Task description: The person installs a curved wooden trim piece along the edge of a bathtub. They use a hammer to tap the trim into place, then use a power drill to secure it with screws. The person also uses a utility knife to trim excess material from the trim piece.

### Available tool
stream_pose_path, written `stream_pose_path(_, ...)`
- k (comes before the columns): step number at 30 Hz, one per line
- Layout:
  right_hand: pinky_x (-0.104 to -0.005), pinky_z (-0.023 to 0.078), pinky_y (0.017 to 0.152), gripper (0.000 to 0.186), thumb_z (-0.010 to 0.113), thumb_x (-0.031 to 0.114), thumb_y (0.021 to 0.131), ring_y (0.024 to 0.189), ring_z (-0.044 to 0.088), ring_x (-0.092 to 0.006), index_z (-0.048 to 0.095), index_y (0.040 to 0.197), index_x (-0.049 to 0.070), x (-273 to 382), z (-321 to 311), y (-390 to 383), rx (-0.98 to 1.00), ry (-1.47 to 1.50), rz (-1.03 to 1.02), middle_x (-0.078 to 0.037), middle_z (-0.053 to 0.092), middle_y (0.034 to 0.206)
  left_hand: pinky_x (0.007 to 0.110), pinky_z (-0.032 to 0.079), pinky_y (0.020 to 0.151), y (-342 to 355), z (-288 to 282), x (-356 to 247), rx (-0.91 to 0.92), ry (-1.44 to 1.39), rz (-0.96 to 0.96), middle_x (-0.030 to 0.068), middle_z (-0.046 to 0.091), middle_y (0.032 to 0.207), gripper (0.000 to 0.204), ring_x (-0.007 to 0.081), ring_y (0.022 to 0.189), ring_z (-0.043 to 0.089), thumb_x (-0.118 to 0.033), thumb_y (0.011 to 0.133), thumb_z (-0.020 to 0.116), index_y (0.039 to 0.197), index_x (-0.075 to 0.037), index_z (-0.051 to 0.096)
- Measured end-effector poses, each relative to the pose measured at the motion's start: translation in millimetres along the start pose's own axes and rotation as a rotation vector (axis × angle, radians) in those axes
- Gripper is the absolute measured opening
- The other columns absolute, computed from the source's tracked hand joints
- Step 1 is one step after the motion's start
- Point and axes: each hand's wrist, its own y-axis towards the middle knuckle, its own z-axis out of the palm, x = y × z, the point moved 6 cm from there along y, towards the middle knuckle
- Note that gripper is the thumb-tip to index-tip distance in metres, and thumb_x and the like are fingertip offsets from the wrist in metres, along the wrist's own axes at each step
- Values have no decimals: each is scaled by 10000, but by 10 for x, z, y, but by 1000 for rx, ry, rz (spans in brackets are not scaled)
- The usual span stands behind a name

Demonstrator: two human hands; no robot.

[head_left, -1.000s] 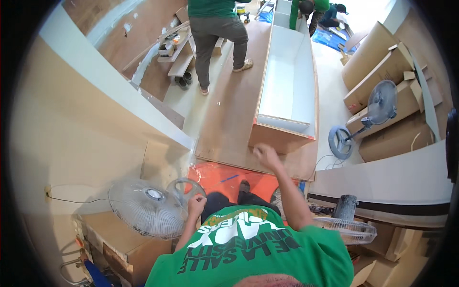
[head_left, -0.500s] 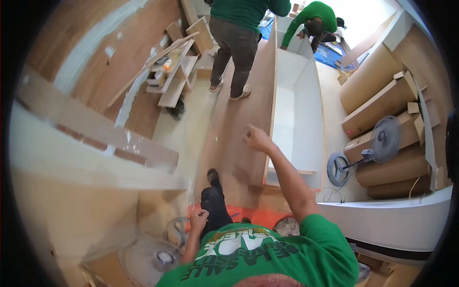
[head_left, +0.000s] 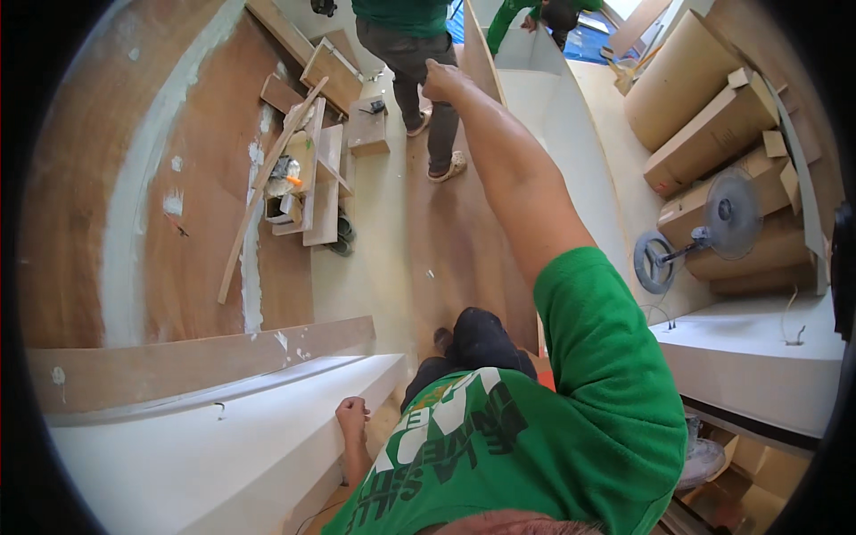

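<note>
The right hand (head_left: pixel 444 82) is at the upper centre of the frame, at the end of an outstretched arm, its fingers mostly curled; I cannot tell whether anything is pinched in it. The left hand (head_left: pixel 353 415) is low, left of centre, half closed beside the end of a smooth white panel (head_left: pixel 223 446); nothing shows in its grip, though its palm is hidden. The long open cabinet (head_left: pixel 546 105) lies to the right of the right hand, which is clearly the nearer one, and its long axis runs from the top centre down toward the right of centre, partly behind the forearm. It is a straight-sided box with a pale, smooth lining and raw wooden edges. Left of it lies a flat brown board (head_left: pixel 433 259) with a slight sheen, where a co-worker's grey-trousered leg (head_left: pixel 442 143) stands. At the left, reddish plywood (head_left: pixel 209 178) carries rough white filler streaks; at the right, bulky curved cardboard (head_left: pixel 682 102) stands above a round-caged fan (head_left: pixel 733 214).
</note>
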Motion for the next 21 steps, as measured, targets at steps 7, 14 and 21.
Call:
stream_pose_path(7,-496,502,795,367,573,339,828,924,627,-410,647,974,11,-508,1016,250,-47,133,-150,-248,651,958,256,479,522,355,735,-590,223,237,94,48,636,640,120,132,560,596,-117,746,628,726,-16,691)
stream_pose_path(14,-467,473,736,309,578,299,878,826,608,-421,696,822,19,-1657,2051,-204,17,366,38,-254,623,839,278,509,587,1340,1593,-945,310,432,226,98,687,719,167,158,613,638,-151,738,648,789,-5,711)
stream_pose_path(21,-405,501,778,258,603,267,857,871,642,-367,705,904,34,-2050,1916,574,137,408,130,-208,663,903,280,496,512,1703,2337,-2286,220,314,5,71,641,704,175,165,592,628,-140,792,603,886,-15,681)
